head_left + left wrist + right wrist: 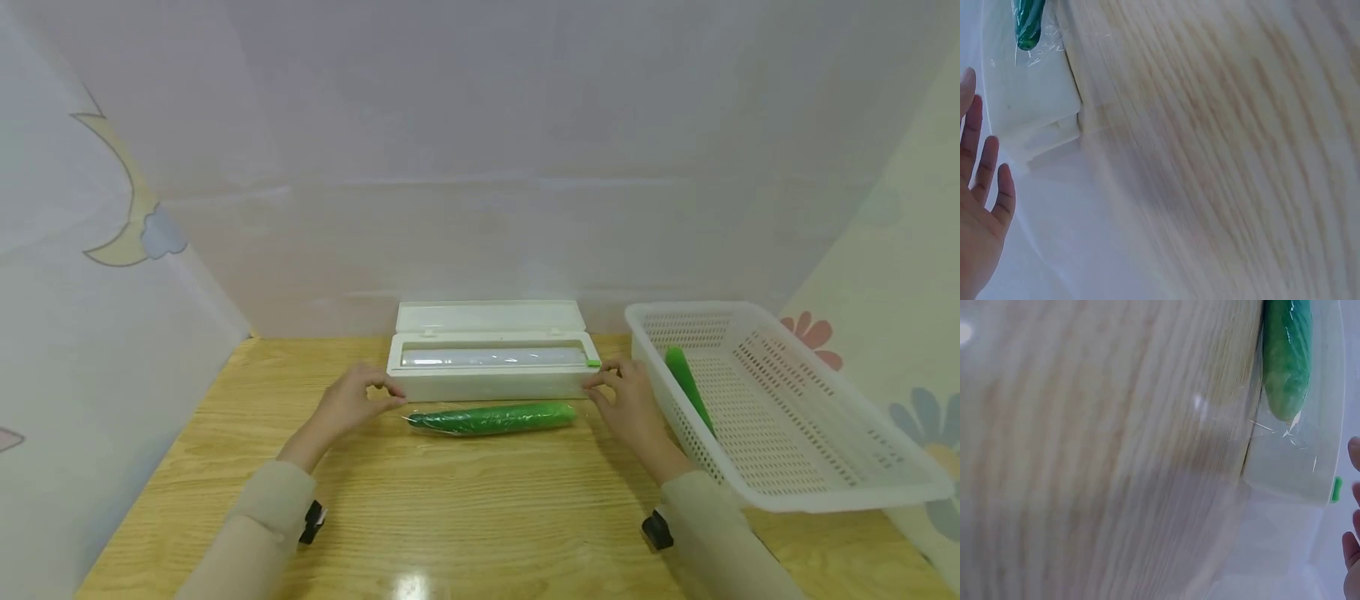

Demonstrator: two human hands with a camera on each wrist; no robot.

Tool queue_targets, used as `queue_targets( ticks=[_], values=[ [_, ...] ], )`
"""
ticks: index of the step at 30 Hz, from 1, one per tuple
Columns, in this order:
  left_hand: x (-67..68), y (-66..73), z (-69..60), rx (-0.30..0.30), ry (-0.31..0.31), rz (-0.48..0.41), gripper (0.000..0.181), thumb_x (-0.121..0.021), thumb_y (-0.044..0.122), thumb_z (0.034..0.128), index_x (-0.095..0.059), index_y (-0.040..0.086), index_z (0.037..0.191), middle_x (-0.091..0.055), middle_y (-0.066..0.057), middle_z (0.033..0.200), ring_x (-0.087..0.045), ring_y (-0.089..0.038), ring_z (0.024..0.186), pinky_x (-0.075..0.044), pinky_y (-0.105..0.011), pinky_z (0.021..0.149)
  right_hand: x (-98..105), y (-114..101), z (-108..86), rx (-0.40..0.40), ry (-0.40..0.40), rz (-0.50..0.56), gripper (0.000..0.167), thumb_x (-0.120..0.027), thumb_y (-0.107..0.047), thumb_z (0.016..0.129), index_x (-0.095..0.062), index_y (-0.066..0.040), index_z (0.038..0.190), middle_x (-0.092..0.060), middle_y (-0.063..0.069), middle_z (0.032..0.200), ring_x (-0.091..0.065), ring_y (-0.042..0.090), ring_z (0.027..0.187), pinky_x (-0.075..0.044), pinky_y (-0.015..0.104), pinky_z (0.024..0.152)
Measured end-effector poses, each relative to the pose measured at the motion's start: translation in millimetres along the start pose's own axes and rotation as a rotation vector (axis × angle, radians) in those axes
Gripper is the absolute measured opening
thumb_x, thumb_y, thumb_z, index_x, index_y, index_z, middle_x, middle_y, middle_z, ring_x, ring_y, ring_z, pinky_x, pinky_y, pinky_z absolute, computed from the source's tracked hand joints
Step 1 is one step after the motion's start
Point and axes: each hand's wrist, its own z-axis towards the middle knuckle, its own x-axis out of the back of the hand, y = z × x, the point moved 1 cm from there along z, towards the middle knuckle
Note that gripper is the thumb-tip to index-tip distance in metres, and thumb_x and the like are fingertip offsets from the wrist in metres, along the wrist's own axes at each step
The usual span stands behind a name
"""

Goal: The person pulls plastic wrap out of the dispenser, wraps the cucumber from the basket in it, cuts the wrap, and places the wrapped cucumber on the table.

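A green cucumber (491,419) in clear plastic wrap lies crosswise in front of a white cling film box (491,385), whose lid stands raised. Loose film shows past both its ends. My left hand (351,407) is at the box's left front corner, thumb and index fingertips close together near the wrap's end. At the right front corner is my right hand (626,404), thumb and index drawn together close to a green slider (593,363). Whether either hand pinches the transparent film cannot be made out. In the left wrist view, the left hand's other fingers (986,165) are extended.
A white perforated basket (806,502) stands right of the box, beside my right hand. Another green cucumber (688,387) leans inside it. A roll of film (491,357) shows within the box. Pale printed fabric (480,208) hangs behind the wooden table (480,517).
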Motion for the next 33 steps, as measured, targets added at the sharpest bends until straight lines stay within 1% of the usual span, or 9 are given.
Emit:
queue_targets(
  ticks=[3,7,10,14,18,22,27,30,33],
  values=[
    [0.9,3.6,-6.9,-0.031,-0.042,0.033,0.005,-0.080,0.026,0.0841,-0.076,0.028,0.086,-0.065,0.015,0.090,-0.059,-0.022,0.098,-0.050,-0.048,0.086,4,-3,-8.8,0.020,-0.048,-0.029,0.017,-0.084,0.004,0.073,-0.074,-0.006,0.083,-0.064,0.014,0.098,-0.054,0.037,0.096,-0.048,0.050,0.081],
    [0.2,8.8,-13.8,-0.068,-0.074,0.104,0.010,-0.081,0.024,0.0831,-0.074,0.031,0.083,-0.063,0.017,0.087,-0.058,-0.018,0.090,-0.051,-0.041,0.078,8,-5,-18.6,-0.028,-0.142,-0.053,0.017,-0.083,0.003,0.075,-0.074,-0.010,0.082,-0.069,0.013,0.099,-0.056,0.034,0.098,-0.048,0.049,0.086],
    [-1.1,11.2,-18.1,-0.084,-0.082,0.159,0.010,-0.082,0.024,0.0825,-0.075,0.031,0.083,-0.061,0.018,0.086,-0.057,-0.015,0.086,-0.050,-0.037,0.074,11,-6,-23.7,-0.057,-0.179,-0.054,0.017,-0.082,0.002,0.076,-0.074,-0.012,0.081,-0.070,0.013,0.099,-0.057,0.033,0.098,-0.047,0.049,0.087],
    [-2.6,12.9,-23.5,-0.125,-0.085,0.217,0.010,-0.082,0.022,0.0827,-0.076,0.029,0.086,-0.063,0.020,0.087,-0.058,-0.012,0.087,-0.050,-0.035,0.075,11,-6,-28.7,-0.066,-0.221,-0.059,0.014,-0.082,-0.002,0.078,-0.076,-0.012,0.084,-0.071,0.010,0.098,-0.058,0.031,0.098,-0.048,0.049,0.086],
    [-3.3,14.5,-28.3,-0.154,-0.124,0.238,0.013,-0.081,0.016,0.0836,-0.078,0.025,0.093,-0.065,0.018,0.091,-0.061,-0.011,0.091,-0.053,-0.037,0.078,9,-4,-31.2,-0.059,-0.277,-0.056,0.012,-0.081,-0.008,0.082,-0.077,-0.010,0.093,-0.072,0.007,0.098,-0.059,0.029,0.098,-0.050,0.048,0.085],
    [-2.7,12.4,-31.7,-0.129,-0.163,0.242,0.016,-0.079,0.014,0.0852,-0.079,0.022,0.099,-0.069,0.015,0.093,-0.064,-0.013,0.092,-0.054,-0.038,0.080,10,-3,-33.0,-0.111,-0.316,-0.003,0.016,-0.079,-0.009,0.085,-0.077,-0.007,0.100,-0.073,0.008,0.101,-0.061,0.030,0.098,-0.051,0.050,0.087],
    [1.2,8.8,-35.3,-0.019,-0.179,0.220,0.013,-0.077,0.018,0.0874,-0.079,0.020,0.100,-0.072,0.012,0.096,-0.063,-0.012,0.089,-0.053,-0.037,0.077,14,-1,-35.0,-0.254,-0.334,0.116,0.020,-0.071,-0.010,0.092,-0.073,-0.002,0.110,-0.070,0.015,0.110,-0.060,0.038,0.106,-0.048,0.057,0.092],
    [3.5,9.2,-33.9,0.021,-0.162,0.219,0.013,-0.076,0.021,0.0892,-0.078,0.021,0.102,-0.071,0.011,0.100,-0.062,-0.011,0.090,-0.052,-0.037,0.075,15,-1,-33.5,-0.273,-0.309,0.133,0.020,-0.069,-0.009,0.094,-0.072,-0.002,0.112,-0.069,0.015,0.110,-0.061,0.036,0.104,-0.049,0.055,0.089],
    [3.2,10.5,-28.6,0.015,-0.131,0.220,0.015,-0.074,0.024,0.0910,-0.077,0.021,0.105,-0.071,0.009,0.103,-0.063,-0.013,0.091,-0.052,-0.039,0.075,13,-3,-28.4,-0.252,-0.285,0.124,0.018,-0.068,-0.006,0.093,-0.072,-0.003,0.111,-0.069,0.014,0.109,-0.062,0.034,0.102,-0.050,0.054,0.087]
  ],
)
